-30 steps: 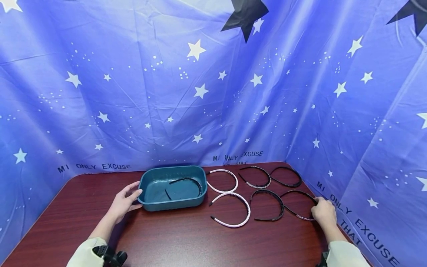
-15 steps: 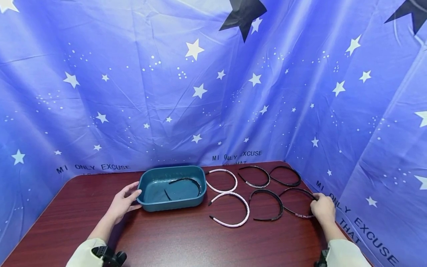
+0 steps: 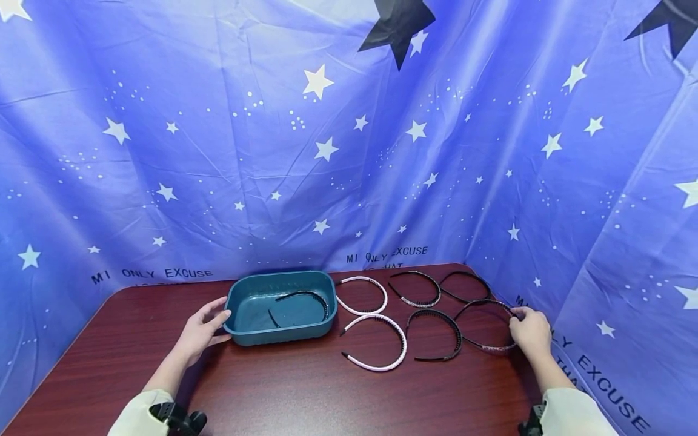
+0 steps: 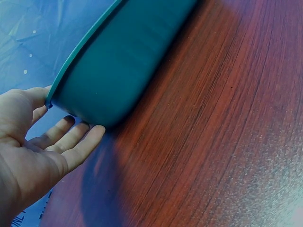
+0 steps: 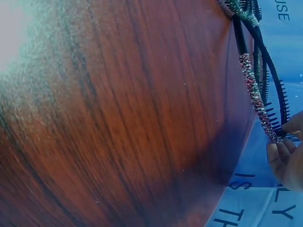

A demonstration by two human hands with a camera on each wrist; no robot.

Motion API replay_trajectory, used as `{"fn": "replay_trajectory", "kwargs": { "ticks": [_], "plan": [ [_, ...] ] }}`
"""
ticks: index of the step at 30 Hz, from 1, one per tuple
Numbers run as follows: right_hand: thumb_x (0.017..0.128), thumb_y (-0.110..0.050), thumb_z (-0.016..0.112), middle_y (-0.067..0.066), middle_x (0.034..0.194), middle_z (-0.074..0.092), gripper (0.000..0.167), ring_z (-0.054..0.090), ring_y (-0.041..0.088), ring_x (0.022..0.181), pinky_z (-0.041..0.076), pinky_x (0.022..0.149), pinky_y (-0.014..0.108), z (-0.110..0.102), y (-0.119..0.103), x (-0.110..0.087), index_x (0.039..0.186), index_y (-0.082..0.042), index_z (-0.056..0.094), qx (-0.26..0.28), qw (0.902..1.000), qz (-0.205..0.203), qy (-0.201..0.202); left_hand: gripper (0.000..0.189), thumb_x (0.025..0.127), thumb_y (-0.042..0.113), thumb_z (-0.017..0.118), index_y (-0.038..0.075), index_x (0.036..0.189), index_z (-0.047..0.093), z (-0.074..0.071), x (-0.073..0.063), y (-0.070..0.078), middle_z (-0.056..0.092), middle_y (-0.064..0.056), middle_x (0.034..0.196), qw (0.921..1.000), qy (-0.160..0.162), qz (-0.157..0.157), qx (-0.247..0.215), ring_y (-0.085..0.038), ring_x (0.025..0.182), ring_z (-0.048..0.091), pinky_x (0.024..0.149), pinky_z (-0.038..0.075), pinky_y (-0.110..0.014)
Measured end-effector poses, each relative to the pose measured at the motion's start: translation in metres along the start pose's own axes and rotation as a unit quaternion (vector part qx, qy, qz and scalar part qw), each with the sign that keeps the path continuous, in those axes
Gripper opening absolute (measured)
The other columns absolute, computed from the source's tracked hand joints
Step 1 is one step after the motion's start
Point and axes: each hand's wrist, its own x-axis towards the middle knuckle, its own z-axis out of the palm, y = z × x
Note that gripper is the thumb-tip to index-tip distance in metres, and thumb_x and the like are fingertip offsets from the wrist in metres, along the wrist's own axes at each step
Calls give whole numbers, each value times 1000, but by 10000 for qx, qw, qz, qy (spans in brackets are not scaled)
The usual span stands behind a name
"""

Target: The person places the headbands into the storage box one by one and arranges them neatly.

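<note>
In the head view, my left hand [image 3: 203, 332] holds the left end of a teal plastic basin [image 3: 283, 332]. Its thumb is at the rim, while other fingertips touch the outer wall [image 4: 109, 71] in the left wrist view. One black toothed headband [image 3: 309, 293] lies inside the basin. At the table's right edge, my right hand [image 3: 531, 333] pinches the curved part of a black headband with a glittery, beaded section [image 3: 493, 348]. The right wrist view shows this beaded stretch [image 5: 253, 90] and small comb teeth near the fingertips. The headband's far ends sit close to other headbands.
Two white headbands [image 3: 405, 345] lie right of the basin. Beside them are a black toothed headband [image 3: 460, 339], a glittery black one [image 3: 417, 302] and a plain black one [image 3: 463, 274] at the back. A blue starry cloth [image 3: 272, 151] surrounds the reddish-brown table [image 3: 305, 387].
My right hand has shifted the glittery headband slightly away from me, so its far side now overlaps the plain black headband in view. The left hand and basin stay still.
</note>
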Motion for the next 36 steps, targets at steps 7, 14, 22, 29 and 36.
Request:
{"fn": "replay_trajectory", "kwargs": {
  "ticks": [7, 14, 22, 29, 36],
  "plan": [
    [83, -7, 47, 35, 108, 52, 33, 47, 53, 103, 41, 80, 58, -8, -7, -1, 110, 6, 61, 52, 9999, -26, 112, 59, 98, 27, 50, 4, 146, 25, -1, 1, -1, 40, -25, 129, 10000, -8, -15, -6, -11, 95, 61, 83, 56, -43],
    [84, -7, 46, 35, 109, 51, 33, 46, 51, 104, 40, 81, 57, -12, -12, 0, 110, 5, 61, 36, 9997, -127, 229, 60, 97, 29, 51, 4, 146, 26, -1, 0, 0, 39, -26, 130, 10000, 9, -29, 2, -13, 96, 61, 83, 56, -44],
    [85, -7, 44, 31, 110, 52, 32, 47, 49, 105, 40, 80, 57, -17, -19, 1, 110, 2, 62, -19, 9982, -291, 521, 61, 97, 29, 50, 5, 147, 24, 0, -1, 1, 39, -26, 131, 10000, -20, -68, 28, -15, 100, 60, 84, 56, -43],
    [85, -8, 44, 30, 110, 51, 33, 47, 48, 105, 39, 81, 57, -20, -22, 4, 111, 2, 62, 71, 9980, -291, 555, 59, 97, 28, 50, 4, 146, 26, 0, 0, 0, 40, -26, 130, 10000, 37, -36, -8, -12, 96, 60, 82, 57, -42],
    [84, -9, 46, 30, 104, 54, 33, 49, 47, 101, 41, 79, 56, -18, -23, 3, 110, 4, 63, 243, 9986, -204, 423, 60, 97, 30, 50, 5, 146, 25, 1, -1, -1, 39, -26, 132, 10000, 15, -41, 38, -14, 98, 60, 83, 56, -42]
  ]
}}
